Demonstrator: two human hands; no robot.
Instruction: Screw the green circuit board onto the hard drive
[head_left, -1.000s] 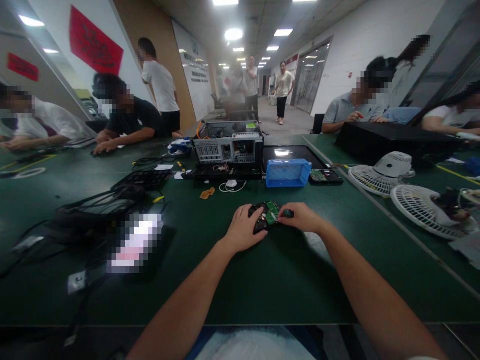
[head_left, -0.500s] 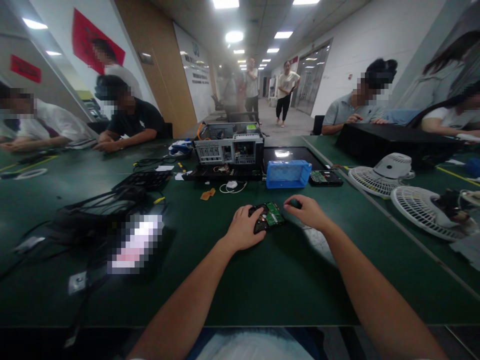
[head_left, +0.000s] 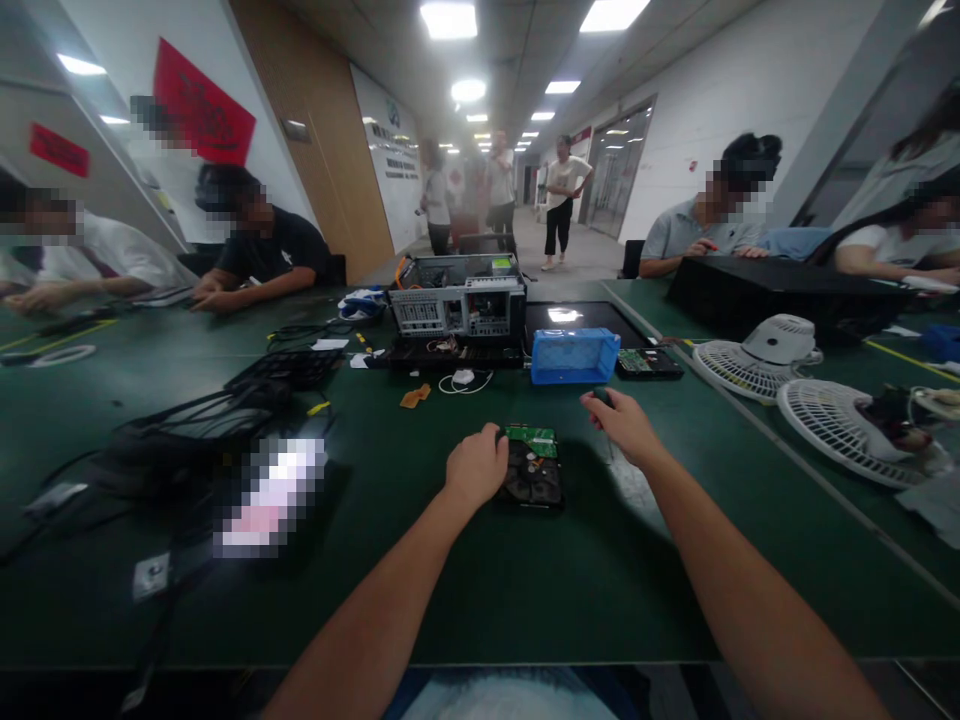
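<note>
A hard drive (head_left: 534,468) lies on the green table in front of me, its green circuit board at the far end and its dark metal side nearer. My left hand (head_left: 478,462) grips the drive's left edge, thumb and fingers closed against it. To the right of the drive, my right hand (head_left: 616,418) is wrapped round a screwdriver (head_left: 602,397). Its dark handle shows above the fingers, and a thin shaft points down towards the table, apart from the drive.
Beyond the drive stand a blue plastic bin (head_left: 574,358), an opened computer case (head_left: 457,305) and another circuit-board drive (head_left: 649,363). White fan parts (head_left: 750,355) lie to the right. A black headset with cables (head_left: 187,425) lies left. Several people sit or stand around.
The hard drive has turned so its board faces away, and it sits a little nearer me. My left hand moved from across its top to its left edge; my right hand shifted slightly right.
</note>
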